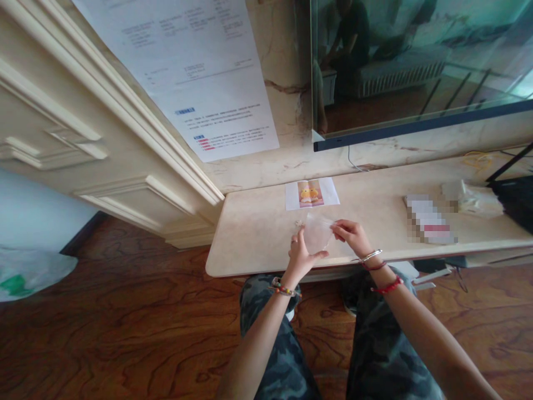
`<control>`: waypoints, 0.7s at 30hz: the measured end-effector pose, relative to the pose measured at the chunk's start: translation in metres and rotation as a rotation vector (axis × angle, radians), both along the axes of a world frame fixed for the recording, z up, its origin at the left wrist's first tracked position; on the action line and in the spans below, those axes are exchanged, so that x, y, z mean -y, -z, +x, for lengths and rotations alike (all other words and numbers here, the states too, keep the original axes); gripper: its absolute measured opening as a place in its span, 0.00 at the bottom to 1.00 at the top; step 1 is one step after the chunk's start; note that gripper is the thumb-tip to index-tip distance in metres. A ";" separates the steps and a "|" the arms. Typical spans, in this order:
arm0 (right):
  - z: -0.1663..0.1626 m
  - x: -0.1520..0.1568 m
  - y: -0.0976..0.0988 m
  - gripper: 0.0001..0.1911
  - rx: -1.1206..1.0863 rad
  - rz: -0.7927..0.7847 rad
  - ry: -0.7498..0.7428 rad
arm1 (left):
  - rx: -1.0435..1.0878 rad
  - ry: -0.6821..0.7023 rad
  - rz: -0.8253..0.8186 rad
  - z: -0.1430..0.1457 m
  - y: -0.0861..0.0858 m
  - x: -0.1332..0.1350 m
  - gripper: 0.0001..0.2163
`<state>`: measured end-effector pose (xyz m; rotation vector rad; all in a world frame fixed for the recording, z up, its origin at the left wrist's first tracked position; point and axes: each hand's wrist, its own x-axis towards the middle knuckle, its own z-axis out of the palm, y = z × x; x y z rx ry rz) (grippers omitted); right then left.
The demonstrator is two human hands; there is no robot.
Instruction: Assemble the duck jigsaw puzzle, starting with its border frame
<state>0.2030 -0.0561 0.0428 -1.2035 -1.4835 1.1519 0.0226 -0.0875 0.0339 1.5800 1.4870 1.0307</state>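
A small, clear, whitish plastic bag (318,233) is between my hands, over the front part of a cream-coloured bench. My right hand (352,234) pinches the bag's upper right edge between thumb and fingertips. At its lower left side, my left hand (300,254) curls round the bag, with the thumb stretched across below it. Small white bits (298,223) show by my left fingertips; what they are is too small to tell. Just behind the bag, a creased paper sheet with a picture of yellow figures (311,193) lies flat. The bag's contents, if any, cannot be made out.
The bench (250,233) runs rightward under a wall screen (416,72). A blurred-out box (431,219), a clear-wrapped packet (478,200) and a black object (516,194) stand on its right. A large printed sheet (200,83) hangs on the wall. My knees are at the bench's front edge.
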 end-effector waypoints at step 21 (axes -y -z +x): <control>0.007 0.005 -0.016 0.11 0.030 -0.071 -0.139 | 0.079 0.109 0.032 -0.020 -0.026 -0.013 0.09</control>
